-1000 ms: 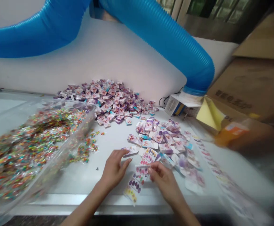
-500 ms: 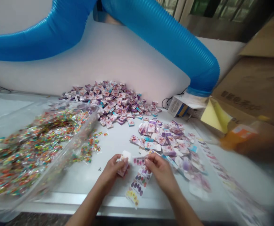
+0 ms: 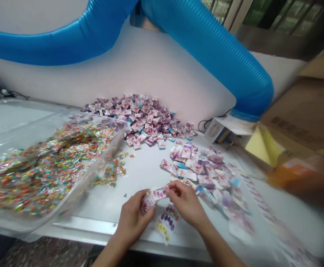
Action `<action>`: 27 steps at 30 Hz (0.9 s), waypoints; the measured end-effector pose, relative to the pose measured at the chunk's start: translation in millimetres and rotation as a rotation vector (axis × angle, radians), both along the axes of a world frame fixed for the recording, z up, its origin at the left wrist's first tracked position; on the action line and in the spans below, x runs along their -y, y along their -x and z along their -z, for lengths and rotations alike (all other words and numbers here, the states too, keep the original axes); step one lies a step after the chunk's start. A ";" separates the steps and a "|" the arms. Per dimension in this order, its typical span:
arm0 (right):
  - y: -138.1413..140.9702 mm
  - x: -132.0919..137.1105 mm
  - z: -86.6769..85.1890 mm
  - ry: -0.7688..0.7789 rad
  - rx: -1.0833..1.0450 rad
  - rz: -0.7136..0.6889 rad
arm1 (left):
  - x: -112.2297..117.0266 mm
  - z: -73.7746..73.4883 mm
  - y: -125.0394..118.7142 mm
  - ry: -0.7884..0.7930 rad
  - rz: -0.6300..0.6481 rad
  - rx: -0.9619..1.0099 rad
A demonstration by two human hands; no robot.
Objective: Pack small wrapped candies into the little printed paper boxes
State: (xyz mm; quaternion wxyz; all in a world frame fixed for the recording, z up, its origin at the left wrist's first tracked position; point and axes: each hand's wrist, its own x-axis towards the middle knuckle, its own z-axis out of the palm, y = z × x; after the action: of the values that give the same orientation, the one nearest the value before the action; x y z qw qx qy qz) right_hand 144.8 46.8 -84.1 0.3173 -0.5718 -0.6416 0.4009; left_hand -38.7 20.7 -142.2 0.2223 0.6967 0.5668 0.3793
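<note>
In the head view, the small card is white, with a row of pink and dark ovals on it. It is up between the two hands, over the near part of the table. The right hand pinches its right end. The left hand curls around a small box, pink and white. The table is pale and shiny. A clear tub of bright little packets is on the left, a big heap of boxes is far back, and a looser pile is on the right. A fat blue hose hangs by the pale wall. The card's long way goes left to right, with its left end at the box; I can't tell if it is inside.
</note>
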 end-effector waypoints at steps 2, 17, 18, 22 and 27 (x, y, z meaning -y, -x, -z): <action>4.2 0.4 -1.2 -0.048 0.145 -0.077 | 3.5 6.3 -1.9 -0.014 0.003 -0.014; 60.5 -71.7 10.8 -0.124 0.407 -0.508 | 22.2 32.2 29.9 -0.363 -0.155 -0.095; 70.5 -88.2 13.4 -0.151 0.441 -0.449 | 24.2 33.0 32.9 -0.353 -0.184 -0.084; 119.6 -141.7 28.2 -0.210 0.557 -0.271 | 29.2 36.2 37.6 -0.370 -0.260 -0.077; 152.5 -160.1 41.0 -0.189 0.605 -0.218 | 28.0 37.0 37.4 -0.374 -0.312 -0.074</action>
State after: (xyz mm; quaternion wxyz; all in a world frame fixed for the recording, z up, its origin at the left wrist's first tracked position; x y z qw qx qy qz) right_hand -7.8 206.9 -125.1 0.1194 -0.5611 -0.7983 0.1834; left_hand -76.1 -7.3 -179.2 0.0074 0.6432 0.5952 0.4817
